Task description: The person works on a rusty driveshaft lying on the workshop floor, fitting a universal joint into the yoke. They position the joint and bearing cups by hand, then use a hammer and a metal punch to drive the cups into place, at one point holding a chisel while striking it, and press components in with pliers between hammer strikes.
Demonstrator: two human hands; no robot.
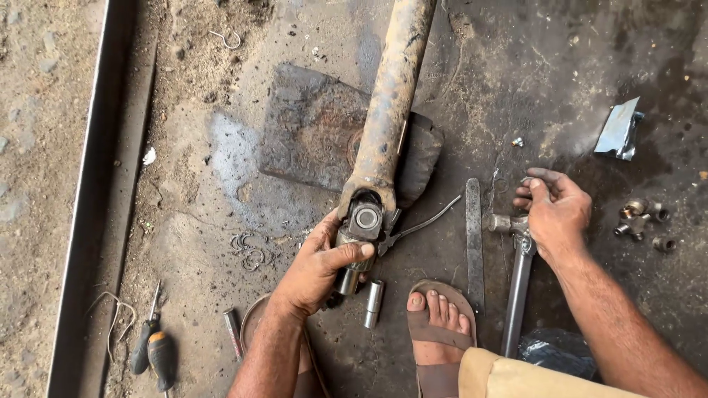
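The universal joint (361, 236) at the near end of the rusty drive shaft (391, 103), which lies across a dark flat plate (310, 133) on the oily floor (221, 221), is clasped by the left hand (317, 269), fingers and thumb closed around it. The head of a steel hammer (516, 280) lying on the floor is covered by the right hand (557, 210), fingers curled loosely over it rather than clenched. Pliers (420, 221) and a flat file (473, 243) are seen between the hands, a small socket (374, 302) just beside a sandalled foot (439, 324), and a joint cross (638, 217) near the right hand.
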